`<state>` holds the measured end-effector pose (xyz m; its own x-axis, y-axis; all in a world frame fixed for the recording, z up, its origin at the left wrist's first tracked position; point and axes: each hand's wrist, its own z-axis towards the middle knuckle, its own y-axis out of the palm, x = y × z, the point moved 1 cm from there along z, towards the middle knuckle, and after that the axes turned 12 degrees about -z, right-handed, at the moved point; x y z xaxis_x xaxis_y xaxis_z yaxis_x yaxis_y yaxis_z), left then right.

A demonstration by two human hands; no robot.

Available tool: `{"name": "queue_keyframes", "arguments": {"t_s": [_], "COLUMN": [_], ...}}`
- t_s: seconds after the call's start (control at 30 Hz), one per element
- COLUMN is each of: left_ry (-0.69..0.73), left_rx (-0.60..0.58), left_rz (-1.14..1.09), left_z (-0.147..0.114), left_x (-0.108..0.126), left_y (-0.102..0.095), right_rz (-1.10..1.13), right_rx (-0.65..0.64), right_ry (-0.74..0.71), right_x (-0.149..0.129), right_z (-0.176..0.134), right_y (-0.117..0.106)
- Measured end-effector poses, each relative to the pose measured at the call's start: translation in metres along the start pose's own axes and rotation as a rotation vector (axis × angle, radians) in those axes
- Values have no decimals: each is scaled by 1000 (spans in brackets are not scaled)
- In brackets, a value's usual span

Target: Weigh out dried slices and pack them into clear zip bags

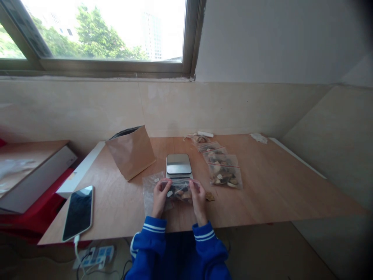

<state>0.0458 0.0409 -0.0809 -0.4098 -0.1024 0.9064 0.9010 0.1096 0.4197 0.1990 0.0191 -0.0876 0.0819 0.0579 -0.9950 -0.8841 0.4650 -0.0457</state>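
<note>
Between my two hands is a clear zip bag with brown and dark dried pieces inside. My left hand pinches its upper left corner, and my right hand pinches the upper right one. Just beyond the bag stands a small digital scale with a shiny metal plate; its front edge is partly covered by the bag. Under and beside my left hand lie flat clear plastic bags. A small yellowish-brown dried piece lies on the table right of my right hand.
Several filled zip bags overlap in a row at the right. A brown paper bag stands at the back left. A phone with a white charging cable lies near the left edge of the wooden table. Crumpled white tissue lies at the back right.
</note>
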Motion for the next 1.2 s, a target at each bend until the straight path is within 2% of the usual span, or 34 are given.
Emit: {"name": "queue_keyframes", "arguments": {"t_s": [0.2,0.33,0.77,1.0,1.1,1.2], "left_ry": [-49,-92,8,-110,-75,-28], "left_rx": [-68,-55,-62,-135,-171,-198], "left_rz": [-45,-69,-3,-67,-18,44], "left_z": [-1,0,0,-1,-2,-3], "left_x": [-1,-6,0,-4,-2,1], "left_y": [1,0,3,2,4,7], "right_rz": [60,46,50,86,72,49], "right_rx": [-102,-104,-72,-218,-268,-247], "right_ry": [20,29,-16,15,-24,-24], "right_x": [-4,-2,5,1,-2,-1], "right_z": [0,2,4,4,3,3], "right_y": [3,4,4,2,3,5]}}
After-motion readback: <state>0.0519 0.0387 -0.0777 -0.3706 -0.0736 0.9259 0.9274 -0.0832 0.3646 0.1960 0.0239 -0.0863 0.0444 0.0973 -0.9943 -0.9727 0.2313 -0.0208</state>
